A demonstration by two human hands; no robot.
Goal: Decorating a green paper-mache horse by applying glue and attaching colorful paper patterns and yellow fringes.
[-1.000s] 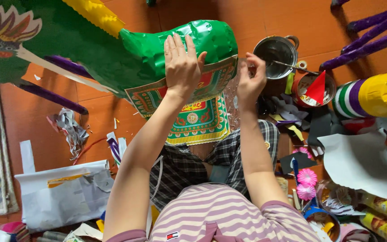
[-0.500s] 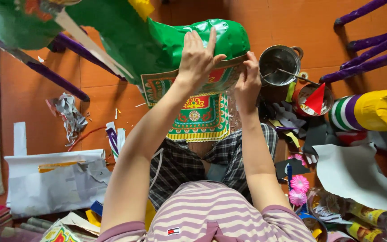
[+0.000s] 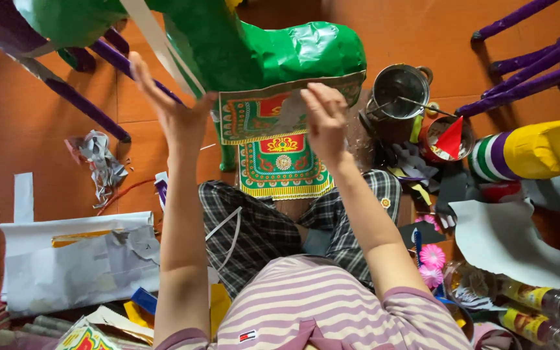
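hands [image 3: 322,116] on shiny green paper figure [image 3: 280,55]

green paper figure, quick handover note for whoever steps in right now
Left hand: open, palm flat against the green paper figure.
Right hand: fingers pressing the patterned paper panel onto the figure's side.
Metal pot sits on the floor to the right.
Done: the panel's top edge lies along the body.
Left: its lower part hangs loose over the lap.
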